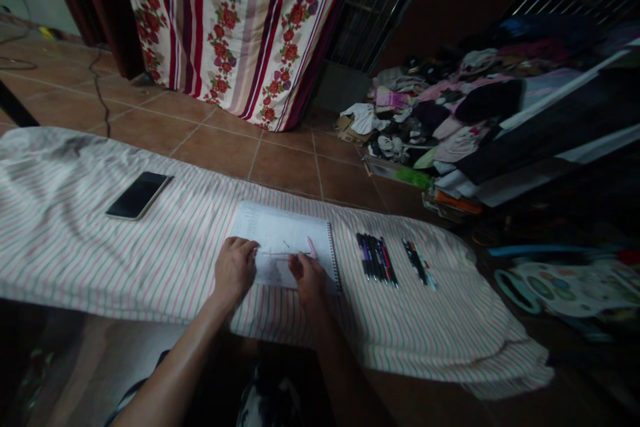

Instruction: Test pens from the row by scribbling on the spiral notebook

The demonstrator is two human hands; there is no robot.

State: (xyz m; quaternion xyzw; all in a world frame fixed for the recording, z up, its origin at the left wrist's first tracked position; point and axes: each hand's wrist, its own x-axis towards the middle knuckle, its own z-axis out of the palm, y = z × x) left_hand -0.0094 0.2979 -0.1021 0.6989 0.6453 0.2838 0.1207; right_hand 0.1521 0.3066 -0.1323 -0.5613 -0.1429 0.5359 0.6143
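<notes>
A spiral notebook lies on the striped cloth, its wire binding on the right. My left hand rests at its left edge, thumb and fingers pinched together; what they hold is too small to name. Over the lower right of the page is my right hand, fingers closed at a thin pen refill that stretches toward my left hand. A pink pen part lies on the page just beyond my right fingers. A tiny dark piece sits on the paper between the hands.
Right of the notebook lie a row of several pens and a smaller group of pens. A phone lies on the cloth to the left. Beyond are a floral curtain and a heap of clothes.
</notes>
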